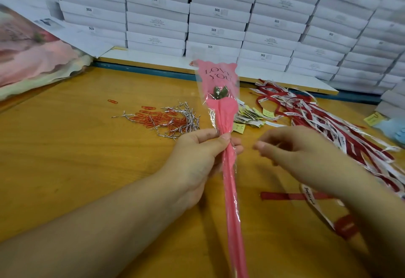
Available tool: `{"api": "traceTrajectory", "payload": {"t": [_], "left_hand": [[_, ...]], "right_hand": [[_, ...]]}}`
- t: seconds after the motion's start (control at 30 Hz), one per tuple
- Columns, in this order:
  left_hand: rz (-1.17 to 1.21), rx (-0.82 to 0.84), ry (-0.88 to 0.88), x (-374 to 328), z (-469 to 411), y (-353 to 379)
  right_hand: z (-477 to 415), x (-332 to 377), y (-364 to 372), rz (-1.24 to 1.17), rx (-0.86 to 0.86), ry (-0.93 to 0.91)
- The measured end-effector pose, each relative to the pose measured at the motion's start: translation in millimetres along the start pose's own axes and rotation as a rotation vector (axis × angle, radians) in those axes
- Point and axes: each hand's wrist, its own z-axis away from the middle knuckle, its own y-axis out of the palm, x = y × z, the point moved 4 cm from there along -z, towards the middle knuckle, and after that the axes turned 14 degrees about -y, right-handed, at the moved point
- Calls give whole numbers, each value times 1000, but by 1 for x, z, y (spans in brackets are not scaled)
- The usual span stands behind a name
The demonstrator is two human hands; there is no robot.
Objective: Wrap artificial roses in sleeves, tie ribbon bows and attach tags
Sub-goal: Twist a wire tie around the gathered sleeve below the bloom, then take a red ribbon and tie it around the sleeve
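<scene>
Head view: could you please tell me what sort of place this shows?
Probably a small packing workshop: stacked white boxes behind a wooden worktable, with loose piles of ribbons, paper clips and tags.

One wide-angle view from the person's head looks forward and down over the table (pixel 65 168), toward stacked boxes (pixel 219 14). It sits close: left hand (pixel 197 157), right hand (pixel 302 155) and rose (pixel 230 190) fill the middle.

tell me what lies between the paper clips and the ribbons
In the head view, a heap of paper tags lies there; the sleeved rose in the left hand crosses in front.
</scene>
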Motion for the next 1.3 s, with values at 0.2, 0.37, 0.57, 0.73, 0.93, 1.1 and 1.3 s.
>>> {"api": "traceTrajectory", "payload": {"t": [0.2,0.37,0.57,0.73,0.93,1.1,1.3], "left_hand": [[-2,-19,-20,-1,0,5],[-23,-16,-51,2,2,-1],[-2,-17,-85,3,1,1],[26,-2,-106,4,2,1],[-10,13,-145,1,4,3],[-98,2,-122,2,3,1],[-47,100,-88,2,4,5]], "right_hand": [[4,-103,-65,533,-28,370],[-3,-128,-43,535,196,508],[-2,-122,-43,452,77,461],[-5,-115,-42,420,80,432],[-12,-116,-34,347,40,396],[-12,-102,-34,269,-193,252],[-4,-27,-11,-601,-199,-41]]}}
